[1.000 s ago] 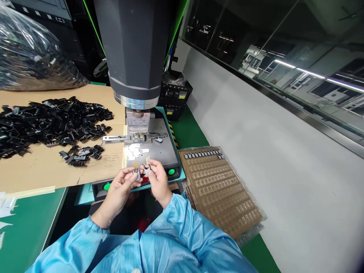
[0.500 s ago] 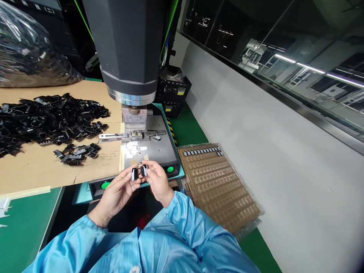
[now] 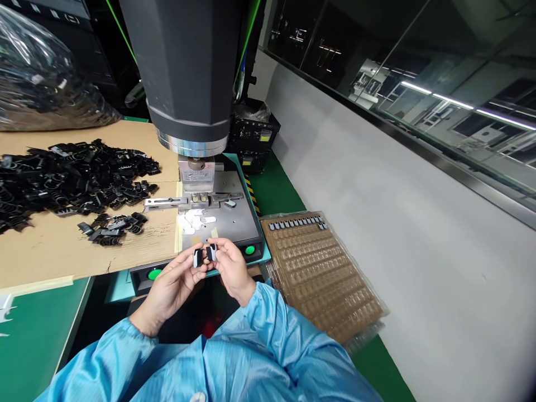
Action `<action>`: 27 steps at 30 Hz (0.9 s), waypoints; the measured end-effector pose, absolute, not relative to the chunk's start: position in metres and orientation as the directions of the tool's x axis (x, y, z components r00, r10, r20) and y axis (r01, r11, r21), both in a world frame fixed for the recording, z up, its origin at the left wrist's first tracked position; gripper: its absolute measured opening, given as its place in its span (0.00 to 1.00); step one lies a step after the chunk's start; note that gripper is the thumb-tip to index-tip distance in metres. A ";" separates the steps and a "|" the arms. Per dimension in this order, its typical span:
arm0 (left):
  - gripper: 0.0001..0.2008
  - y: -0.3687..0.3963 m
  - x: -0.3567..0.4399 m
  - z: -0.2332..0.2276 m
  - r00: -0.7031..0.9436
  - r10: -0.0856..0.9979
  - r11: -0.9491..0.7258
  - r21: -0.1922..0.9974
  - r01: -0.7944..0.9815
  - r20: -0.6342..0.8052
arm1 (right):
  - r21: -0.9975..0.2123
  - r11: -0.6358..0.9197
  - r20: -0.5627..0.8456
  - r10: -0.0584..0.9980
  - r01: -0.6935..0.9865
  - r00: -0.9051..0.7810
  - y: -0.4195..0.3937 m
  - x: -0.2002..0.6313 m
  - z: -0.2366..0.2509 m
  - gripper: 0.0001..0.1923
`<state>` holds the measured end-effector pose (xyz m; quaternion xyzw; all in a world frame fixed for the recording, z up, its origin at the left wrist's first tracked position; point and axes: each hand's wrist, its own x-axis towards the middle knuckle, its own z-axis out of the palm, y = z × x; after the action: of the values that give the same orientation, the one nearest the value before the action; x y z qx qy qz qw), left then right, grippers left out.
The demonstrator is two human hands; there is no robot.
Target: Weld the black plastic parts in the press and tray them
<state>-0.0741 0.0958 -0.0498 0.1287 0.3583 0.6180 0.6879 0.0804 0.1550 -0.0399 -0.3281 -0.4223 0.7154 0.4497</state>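
Note:
My left hand (image 3: 173, 285) pinches a small black-and-white plastic part (image 3: 197, 258) between thumb and fingers. Close beside it, my right hand (image 3: 232, 271) grips a similar black-and-white part (image 3: 211, 252). Both parts are held upright just in front of the machine's metal plate (image 3: 230, 223). White rounded pieces (image 3: 195, 220) lie loose on that plate, behind my hands. Farther back is a metal fixture (image 3: 200, 199) below the press head (image 3: 190, 125). One more small part (image 3: 230, 204) rests to the right of the fixture.
Black plastic clips (image 3: 75, 173) are heaped on cardboard (image 3: 159, 251) at the left. A clear plastic tray (image 3: 318, 273), with a row of parts along its far end, lies at the right. Green buttons (image 3: 154, 274) flank the machine's front. A grey wall (image 3: 377, 184) bounds the right side.
Both hands keep their hold on the two parts, with almost no movement. The whole view has shifted very slightly.

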 end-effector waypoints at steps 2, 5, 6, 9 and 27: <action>0.23 0.096 -0.074 -0.050 -0.017 0.942 0.206 0.618 -0.758 -0.335 | -0.902 -0.235 -0.085 0.919 -0.363 -0.384 0.155 0.081 -0.041 0.15; 0.23 0.096 -0.074 -0.050 -0.014 0.942 0.208 0.617 -0.759 -0.335 | -0.905 -0.225 -0.074 0.919 -0.360 -0.387 0.155 0.081 -0.042 0.15; 0.23 0.096 -0.074 -0.050 -0.013 0.943 0.208 0.617 -0.759 -0.334 | -0.906 -0.222 -0.072 0.919 -0.359 -0.387 0.155 0.081 -0.042 0.15; 0.23 0.096 -0.074 -0.050 -0.011 0.944 0.206 0.617 -0.760 -0.329 | -0.908 -0.224 -0.076 0.919 -0.353 -0.387 0.155 0.080 -0.042 0.15; 0.21 0.095 -0.074 -0.046 -0.010 0.953 0.189 0.617 -0.764 -0.304 | -0.896 -0.249 -0.106 0.924 -0.368 -0.366 0.155 0.080 -0.048 0.19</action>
<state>-0.0739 0.0949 -0.0461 0.1376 0.3439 0.6217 0.6901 0.0802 0.1550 -0.0481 -0.3359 -0.4142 0.7153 0.4516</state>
